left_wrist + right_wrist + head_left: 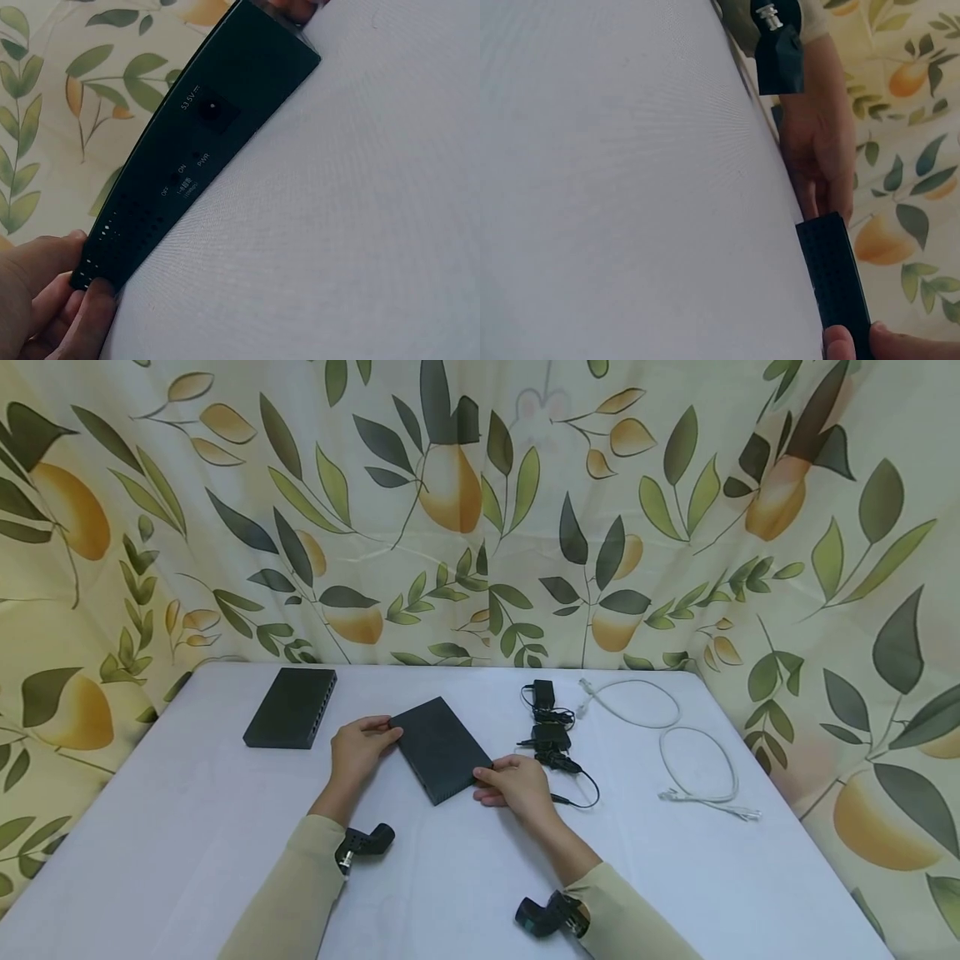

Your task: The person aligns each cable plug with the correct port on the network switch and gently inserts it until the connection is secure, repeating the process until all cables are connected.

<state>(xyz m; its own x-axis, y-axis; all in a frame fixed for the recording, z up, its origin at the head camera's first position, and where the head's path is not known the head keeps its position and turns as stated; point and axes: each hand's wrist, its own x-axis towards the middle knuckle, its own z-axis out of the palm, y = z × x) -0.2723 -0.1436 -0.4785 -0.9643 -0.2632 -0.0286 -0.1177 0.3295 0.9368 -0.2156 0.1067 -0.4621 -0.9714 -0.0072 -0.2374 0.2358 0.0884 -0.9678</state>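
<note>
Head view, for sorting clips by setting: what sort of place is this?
Probably a staged tabletop filming spot: a leaf-and-fruit cloth hangs behind a white table, and wrist cameras are being worn.

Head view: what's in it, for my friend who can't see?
A person's left grip and right grip hold a black box at opposite corners. On the white table, another black box lies left; black adapters and white cables lie right.

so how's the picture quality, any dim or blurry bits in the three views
Head: brightest of the three, the held black box clear-edged; left wrist: dimmer, larger printed markings legible, the smallest blurred, fine ripples over the white cloth; right wrist: also dim, similar ripples, the box's vent holes barely standing out.
</note>
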